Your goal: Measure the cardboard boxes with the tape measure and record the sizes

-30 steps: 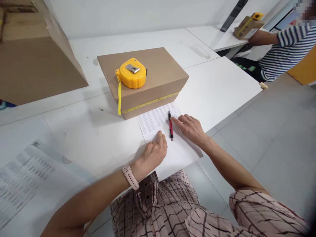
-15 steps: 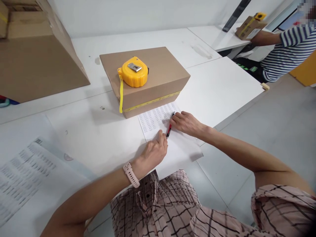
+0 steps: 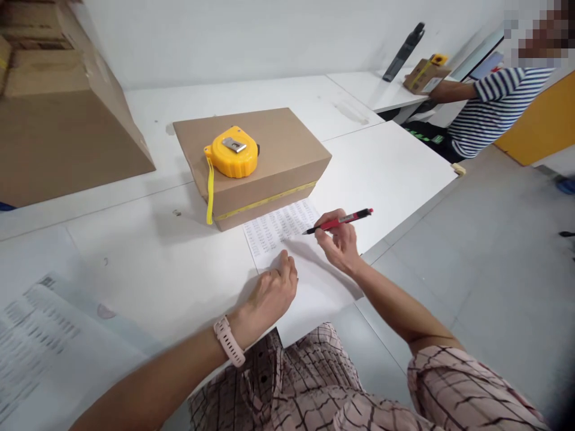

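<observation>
A red and black pen [image 3: 335,224] is held between the fingers and thumb of my right hand [image 3: 344,244], its tip pointing left over a printed sheet of paper [image 3: 314,293]. My left hand [image 3: 274,290] rests on the left side of this sheet, fingers loosely stretched out and nothing held in them. Rows of small print cover the sheet's far part, and its near end hangs past the table edge. Just beyond the paper sits a cardboard box [image 3: 278,143]. On its top lies a yellow tape measure [image 3: 233,152], with the measuring tape [image 3: 265,200] stretched along the box's near side.
More printed sheets [image 3: 58,353] lie at the lower left of the white table [image 3: 211,269]. A large cardboard box [image 3: 72,137] stands at the far left. At the back right, a person in a striped shirt [image 3: 498,114] sits near a dark bottle [image 3: 404,52] and a small box [image 3: 426,76].
My right hand has turned the pen from lying along the paper into a writing hold, tip leftward. My left fingers are now apart from the pen. The whole view has shifted slightly.
</observation>
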Demonstrator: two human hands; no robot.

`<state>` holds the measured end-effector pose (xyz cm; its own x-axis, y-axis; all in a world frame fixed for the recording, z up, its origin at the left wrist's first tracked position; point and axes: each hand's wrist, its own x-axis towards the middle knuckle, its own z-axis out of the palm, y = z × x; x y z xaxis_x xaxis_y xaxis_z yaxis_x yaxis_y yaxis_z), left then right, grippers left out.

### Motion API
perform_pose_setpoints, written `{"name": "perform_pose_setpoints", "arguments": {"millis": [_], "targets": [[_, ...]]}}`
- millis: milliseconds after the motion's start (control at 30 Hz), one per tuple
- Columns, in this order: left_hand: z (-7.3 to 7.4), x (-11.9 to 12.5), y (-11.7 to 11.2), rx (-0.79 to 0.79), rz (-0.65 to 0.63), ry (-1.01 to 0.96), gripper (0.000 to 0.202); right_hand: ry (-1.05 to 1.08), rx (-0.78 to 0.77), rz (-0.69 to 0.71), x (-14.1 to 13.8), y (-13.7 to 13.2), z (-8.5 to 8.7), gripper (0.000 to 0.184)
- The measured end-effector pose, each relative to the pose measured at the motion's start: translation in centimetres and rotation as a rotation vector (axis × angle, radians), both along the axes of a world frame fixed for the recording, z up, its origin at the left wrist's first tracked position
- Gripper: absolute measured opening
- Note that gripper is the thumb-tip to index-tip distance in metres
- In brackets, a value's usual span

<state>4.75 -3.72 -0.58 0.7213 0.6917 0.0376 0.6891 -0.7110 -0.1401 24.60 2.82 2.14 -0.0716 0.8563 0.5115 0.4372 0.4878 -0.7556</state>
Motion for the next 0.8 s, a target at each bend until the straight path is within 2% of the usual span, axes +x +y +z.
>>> {"name": "perform_pose_setpoints", "arguments": {"millis": [67,133,200,300,467,567,800], "targets": [[-0.3,-0.1,-0.1,0.019,0.007,-0.023,0.049,0.278,-0.253,0.061,-1.5,-0.4,-0.9,0.006],[-0.5,-0.1,-0.2,0.027,0.021,-0.038,0.049,0.511,-0.429,0.138,-2.5,-0.2,-2.0,0.007],[-0.6,-0.1,-0.2,0.035,0.030,-0.046,0.049,0.674,-0.530,0.190,-3.0,0.3,-3.0,0.009],[-0.7,0.0,-0.1,0.036,0.036,-0.046,0.048,0.783,-0.595,0.211,-3.0,0.9,-3.6,0.011],[-0.5,0.0,0.0,-0.002,0.033,-0.038,0.049,0.780,-0.597,0.141,-2.4,1.0,-3.4,0.007],[-0.4,0.0,0.0,-0.014,0.029,-0.024,0.049,0.709,-0.576,0.101,-2.4,0.8,-3.3,0.018],[-0.8,-0.1,0.1,-0.011,0.034,-0.037,0.052,0.370,-0.523,-0.011,-3.4,0.0,-2.7,0.025]]}}
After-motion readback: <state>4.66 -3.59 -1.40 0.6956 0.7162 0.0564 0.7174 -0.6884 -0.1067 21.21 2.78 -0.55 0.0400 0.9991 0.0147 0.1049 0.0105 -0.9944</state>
